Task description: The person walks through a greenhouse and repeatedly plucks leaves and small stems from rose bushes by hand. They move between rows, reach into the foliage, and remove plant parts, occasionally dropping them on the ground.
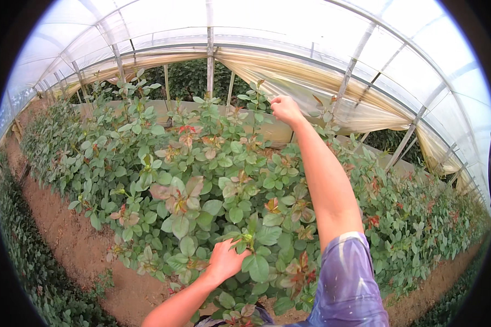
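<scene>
My left hand point(228, 258) is low in the bed, its fingers closed around the top of a leafy rose shoot point(258, 267). A green bud point(247, 237) stands just above those fingers; leaves hide part of the fingertips. My right arm reaches far forward over the rose bushes point(212, 180). At its end my right hand point(285, 108) is raised with curled fingers, beside a tall rose stem point(257, 104) but apart from it. I see nothing in this hand, though its palm is hidden. Young reddish leaves point(180, 198) top many shoots between the hands.
A bare soil path point(73, 229) runs at the left, with another row of plants point(32, 261) past it. Behind the bed are wooden posts point(210, 61), a low plastic sheet wall point(192, 107) and gathered plastic curtains point(311, 86). Translucent greenhouse film point(270, 20) arches overhead.
</scene>
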The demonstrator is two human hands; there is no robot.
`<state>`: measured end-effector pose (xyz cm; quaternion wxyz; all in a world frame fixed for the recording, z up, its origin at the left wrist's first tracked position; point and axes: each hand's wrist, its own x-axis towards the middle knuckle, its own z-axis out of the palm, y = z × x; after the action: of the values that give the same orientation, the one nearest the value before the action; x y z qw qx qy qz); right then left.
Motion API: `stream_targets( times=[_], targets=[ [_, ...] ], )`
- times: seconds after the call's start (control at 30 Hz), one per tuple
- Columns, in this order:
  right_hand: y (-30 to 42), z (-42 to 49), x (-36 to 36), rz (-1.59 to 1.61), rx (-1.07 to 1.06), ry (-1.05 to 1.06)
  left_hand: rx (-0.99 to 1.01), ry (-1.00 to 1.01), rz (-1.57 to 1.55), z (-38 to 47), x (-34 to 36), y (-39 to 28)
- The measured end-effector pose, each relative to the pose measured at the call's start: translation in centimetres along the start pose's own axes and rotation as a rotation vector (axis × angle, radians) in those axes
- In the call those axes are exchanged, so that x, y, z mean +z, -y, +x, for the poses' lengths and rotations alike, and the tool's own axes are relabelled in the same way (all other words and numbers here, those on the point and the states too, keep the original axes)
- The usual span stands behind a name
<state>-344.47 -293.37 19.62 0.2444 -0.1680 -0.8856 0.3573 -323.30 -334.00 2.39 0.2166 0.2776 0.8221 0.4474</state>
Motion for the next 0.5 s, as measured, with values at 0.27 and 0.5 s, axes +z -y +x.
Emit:
stream_targets(
  times=[0.27,0.5],
  targets=[
    [-18.9,17.6,14.3,-0.124,0.255,-0.072,0.217,0.175,0.563,-1.6,-2.4,4.6],
    [-19.0,19.7,17.8,-0.065,0.144,-0.052,-0.192,-0.113,-0.271,-0.8,0.7,5.3]
  ],
)
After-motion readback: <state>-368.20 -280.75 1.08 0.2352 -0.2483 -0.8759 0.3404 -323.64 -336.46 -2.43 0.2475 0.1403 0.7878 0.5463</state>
